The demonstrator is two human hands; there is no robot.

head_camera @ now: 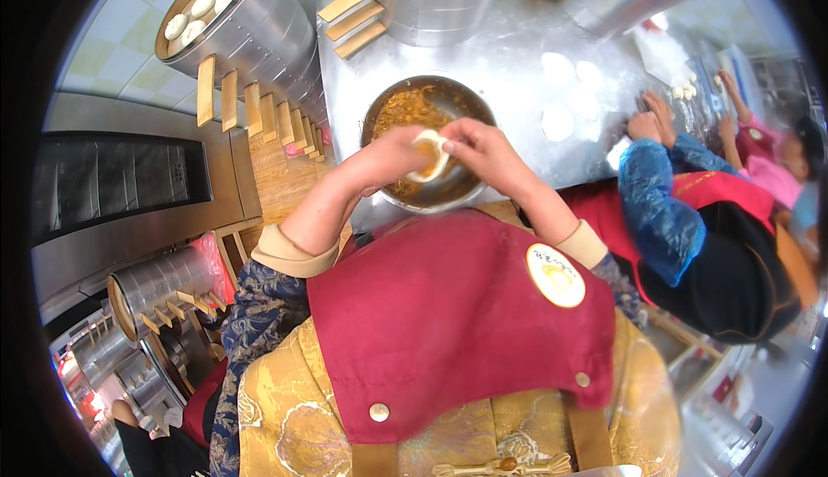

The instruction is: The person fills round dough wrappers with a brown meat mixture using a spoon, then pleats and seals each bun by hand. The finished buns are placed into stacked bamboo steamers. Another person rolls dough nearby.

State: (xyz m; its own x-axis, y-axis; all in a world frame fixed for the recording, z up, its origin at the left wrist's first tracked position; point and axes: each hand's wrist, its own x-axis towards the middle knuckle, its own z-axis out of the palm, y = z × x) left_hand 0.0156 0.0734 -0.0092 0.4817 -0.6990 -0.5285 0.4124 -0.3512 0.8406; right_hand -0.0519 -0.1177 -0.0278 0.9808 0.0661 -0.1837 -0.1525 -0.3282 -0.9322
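Observation:
My left hand point(399, 151) cups a round dough wrapper point(440, 165) that has orange-brown filling point(425, 151) in its middle. At the wrapper's right edge, the thumb and fingers of my right hand point(477, 146) pinch the rim. Both hands are above a wide steel bowl point(477, 107), which holds more of the chopped filling point(409, 109), mostly at its far left side. The wrapper's top is still open, so the filling shows. My left fingers are partly blurred and hidden behind the dough.
Several flat dough rounds point(557, 122) lie on the steel table point(517, 37) to the right. Past them are a co-worker's hands point(652, 118) and blue plastic sleeve point(660, 205). Steamer stacks stand behind; the left steamer point(272, 30) holds white buns point(204, 3), its wooden handles point(229, 98) jutting out.

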